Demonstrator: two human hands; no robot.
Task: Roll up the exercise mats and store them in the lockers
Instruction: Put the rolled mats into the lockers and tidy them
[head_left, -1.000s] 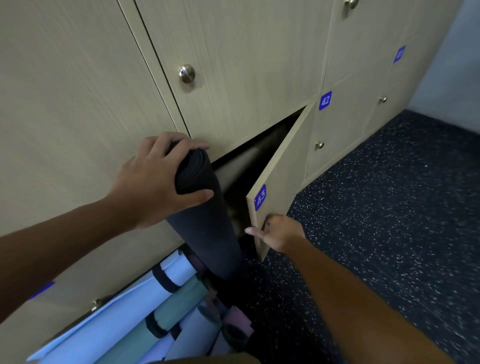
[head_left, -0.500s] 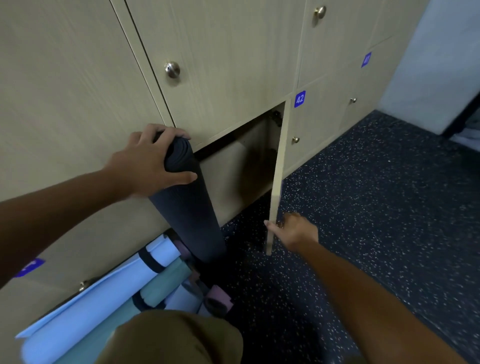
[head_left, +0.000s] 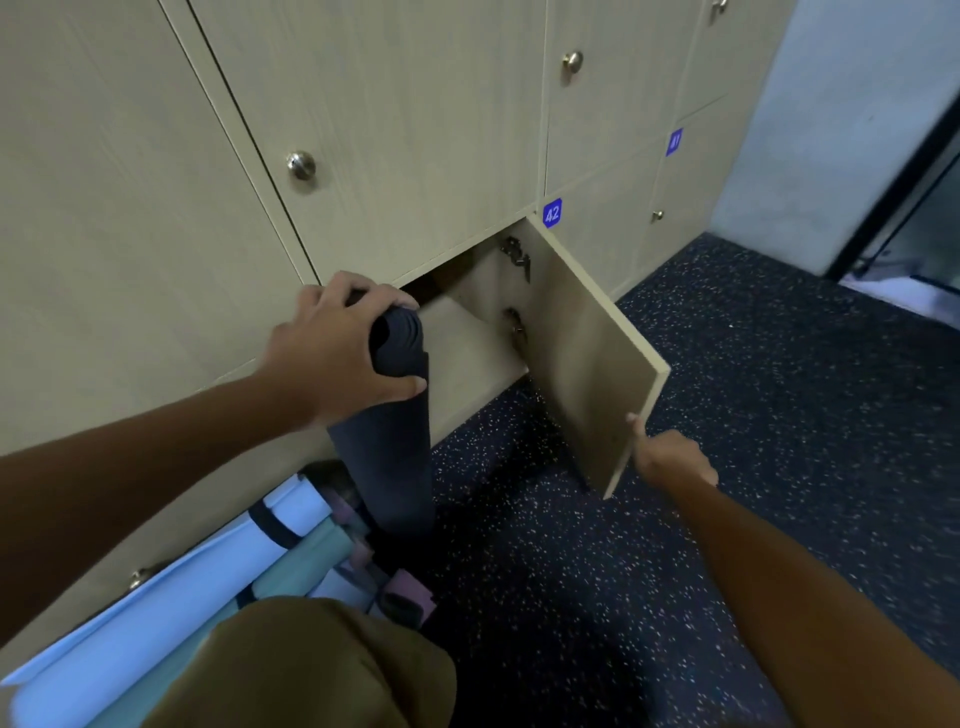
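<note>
A rolled black mat (head_left: 387, 447) stands upright on the floor in front of the lockers. My left hand (head_left: 337, 353) grips its top end. Just right of it, a bottom locker (head_left: 467, 353) is open and its inside looks bare. The locker's door (head_left: 592, 374) swings out to the right past ninety degrees. My right hand (head_left: 670, 457) holds the door's lower free edge, with the thumb against the edge. Rolled light-blue and teal mats (head_left: 218, 566) with black straps lie on the floor at lower left.
Beige locker doors with metal knobs (head_left: 301, 165) fill the wall; one closed door carries the number 42 (head_left: 552, 213). Dark speckled floor (head_left: 753, 415) spreads to the right. A knee in olive fabric (head_left: 311, 670) is at the bottom. A glass door frame (head_left: 904, 197) stands far right.
The locker door has swung from slightly ajar to wide open, pulled by my right hand. My left hand still holds the black mat upright.
</note>
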